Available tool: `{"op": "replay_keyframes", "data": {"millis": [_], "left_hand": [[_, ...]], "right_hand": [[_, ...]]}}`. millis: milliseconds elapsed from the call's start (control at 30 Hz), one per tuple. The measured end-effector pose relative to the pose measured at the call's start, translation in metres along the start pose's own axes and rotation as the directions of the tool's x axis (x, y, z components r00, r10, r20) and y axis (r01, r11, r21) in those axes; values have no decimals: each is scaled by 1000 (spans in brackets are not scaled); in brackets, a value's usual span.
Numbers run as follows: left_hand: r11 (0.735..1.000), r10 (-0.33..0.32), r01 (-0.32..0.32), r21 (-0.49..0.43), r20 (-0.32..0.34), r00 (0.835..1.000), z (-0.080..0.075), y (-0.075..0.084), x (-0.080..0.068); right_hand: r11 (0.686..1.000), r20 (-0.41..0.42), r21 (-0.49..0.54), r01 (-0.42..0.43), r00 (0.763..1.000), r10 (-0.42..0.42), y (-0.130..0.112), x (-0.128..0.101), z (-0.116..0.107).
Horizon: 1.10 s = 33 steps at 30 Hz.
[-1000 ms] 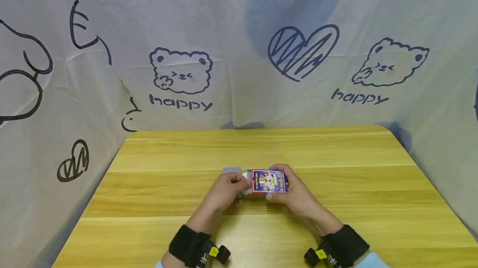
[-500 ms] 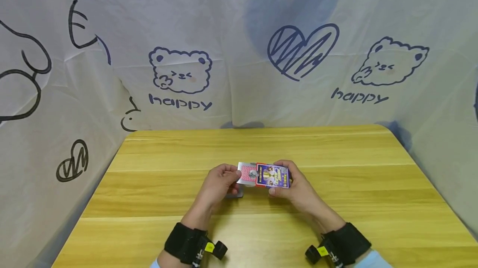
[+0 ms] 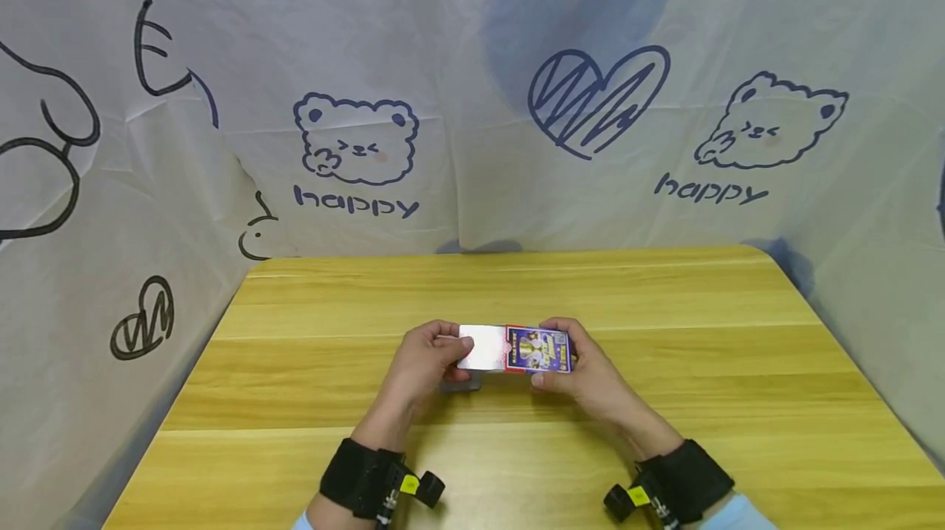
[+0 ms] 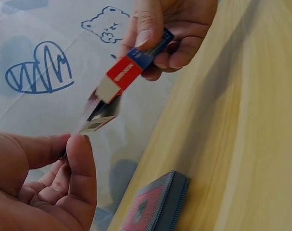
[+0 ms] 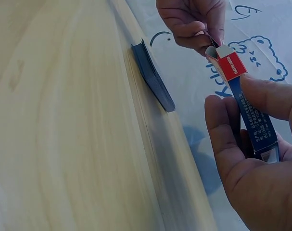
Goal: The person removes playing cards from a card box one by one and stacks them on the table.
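Note:
My right hand (image 3: 591, 374) grips a blue and red playing card box (image 3: 539, 349) lying level above the table, its end toward the left hand. Between thumb and fingers, my left hand (image 3: 417, 362) pinches a playing card (image 3: 483, 348) that sticks out of the box's left end. Glare whitens the card's face in the head view. From the right wrist view, the end flaps (image 5: 225, 51) of the box stand out beside the card. Below the left hand, a stack of playing cards (image 4: 158, 202) with red backs rests on the table; the left hand partly hides it in the head view.
The wooden table (image 3: 664, 308) stretches out around both hands. White cloth (image 3: 472, 185) with drawn bears and hearts hangs behind it and at both sides. Each wrist wears a black strap (image 3: 358, 477) with a small camera.
Both hands have risen slightly since the first frame. My left hand has moved left, drawing the card farther out of the box. The stack on the table now shows below the left hand.

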<state>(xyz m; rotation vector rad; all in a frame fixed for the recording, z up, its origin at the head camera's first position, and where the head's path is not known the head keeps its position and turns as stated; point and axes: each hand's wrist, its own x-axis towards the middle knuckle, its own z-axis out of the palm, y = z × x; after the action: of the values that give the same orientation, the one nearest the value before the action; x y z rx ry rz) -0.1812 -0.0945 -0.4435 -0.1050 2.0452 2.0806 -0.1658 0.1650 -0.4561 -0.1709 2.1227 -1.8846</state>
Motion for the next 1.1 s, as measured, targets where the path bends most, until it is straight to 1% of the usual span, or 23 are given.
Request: {"op": "replay_keyframes", "data": {"millis": [100, 200, 300, 400, 500, 567, 633, 833, 933, 1100], "left_hand": [[1000, 8, -8, -13, 9, 1000, -4, 2, 1], [1000, 10, -10, -18, 20, 1000, -9, 5, 2], [1000, 11, -11, 4, 21, 1000, -14, 7, 2], [999, 17, -17, 47, 3, 1000, -20, 8, 1], [997, 18, -15, 75, -39, 999, -26, 9, 2], [997, 11, -6, 74, -72, 997, -30, 9, 3], [999, 2, 3, 54, -94, 996, -33, 9, 4], [999, -49, 47, -20, -119, 992, -41, 8, 8], [997, -77, 77, -9, -121, 990, -44, 7, 7], [991, -110, 118, 58, -126, 986, -46, 7, 3]], "right_hand": [[1000, -11, -10, -10, 1000, 10, 1, 1, -1], [1000, -13, 0, -16, 1000, 16, 3, 2, -2], [1000, -17, 4, -17, 1000, 17, 4, 2, -4], [1000, -21, 6, -17, 1000, 17, 5, 3, -5], [999, -18, 32, -18, 1000, 18, 5, 3, -7], [999, -20, 44, -15, 1000, 16, 5, 3, -8], [998, -24, 55, -14, 1000, 15, 5, 3, -9], [999, -31, 36, -8, 999, 10, 5, 4, -12], [999, -26, 42, -7, 1000, 8, 5, 4, -12], [999, -24, 54, -6, 1000, 8, 4, 4, -12]]}}
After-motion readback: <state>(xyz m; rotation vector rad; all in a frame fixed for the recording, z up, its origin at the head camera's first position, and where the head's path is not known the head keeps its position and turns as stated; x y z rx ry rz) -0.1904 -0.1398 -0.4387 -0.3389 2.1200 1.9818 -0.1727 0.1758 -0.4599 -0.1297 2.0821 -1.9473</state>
